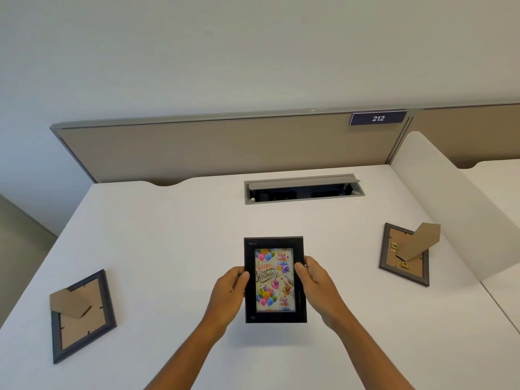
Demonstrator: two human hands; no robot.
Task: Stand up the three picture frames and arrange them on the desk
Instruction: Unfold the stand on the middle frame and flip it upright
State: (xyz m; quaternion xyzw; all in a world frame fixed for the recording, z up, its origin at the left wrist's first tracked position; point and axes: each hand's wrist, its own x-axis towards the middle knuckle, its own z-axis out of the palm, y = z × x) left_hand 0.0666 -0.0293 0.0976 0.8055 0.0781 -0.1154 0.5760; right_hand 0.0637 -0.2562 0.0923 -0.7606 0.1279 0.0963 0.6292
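Observation:
A black picture frame (274,280) with a colourful "Happy Birthday" print faces me in the middle of the white desk (174,237). My left hand (229,294) grips its left edge and my right hand (315,285) grips its right edge. Whether its lower edge touches the desk I cannot tell. A second frame (81,316) lies face down at the left, its cardboard stand flap lifted. A third frame (403,254) lies face down at the right, its stand flap also raised.
An open grey cable hatch (304,190) is set into the desk behind the held frame. A tan partition (213,147) with a "212" label (378,118) closes the back. A white divider panel (450,198) runs along the right side.

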